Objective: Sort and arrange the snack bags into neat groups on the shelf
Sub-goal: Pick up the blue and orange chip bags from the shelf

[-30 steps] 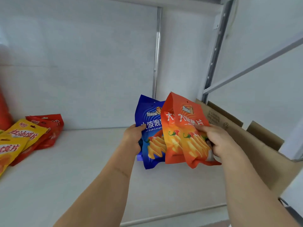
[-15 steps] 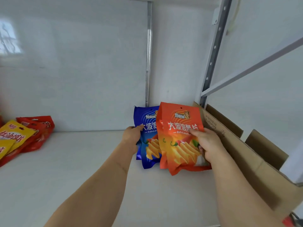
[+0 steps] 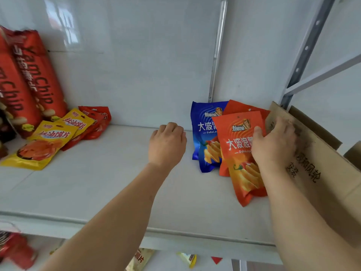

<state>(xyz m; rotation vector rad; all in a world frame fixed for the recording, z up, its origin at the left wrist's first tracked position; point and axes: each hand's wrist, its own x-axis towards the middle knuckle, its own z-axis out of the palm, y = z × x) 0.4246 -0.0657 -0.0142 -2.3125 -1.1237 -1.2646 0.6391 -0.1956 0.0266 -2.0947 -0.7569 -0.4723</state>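
Observation:
On the white shelf (image 3: pixel 117 182), a blue chip bag (image 3: pixel 205 133) leans at the back right. Overlapping its right side is an orange chip bag (image 3: pixel 238 149), with a second orange bag (image 3: pixel 240 107) standing behind it. My right hand (image 3: pixel 273 147) holds the front orange bag at its right edge, thumb on the bag's face. My left hand (image 3: pixel 168 143) hovers just left of the blue bag, fingers loosely curled, holding nothing and touching nothing.
A brown cardboard box (image 3: pixel 322 173) stands against the right side of the orange bags. At the left lie yellow bags (image 3: pixel 48 141) over flat red bags (image 3: pixel 97 118), with tall red Yam Chip bags (image 3: pixel 33 75) behind. More bags show on the shelf below.
The orange bags went down onto the shelf beside the blue bag. My left hand let go of the blue bag and drew back to the left. The view swung left.

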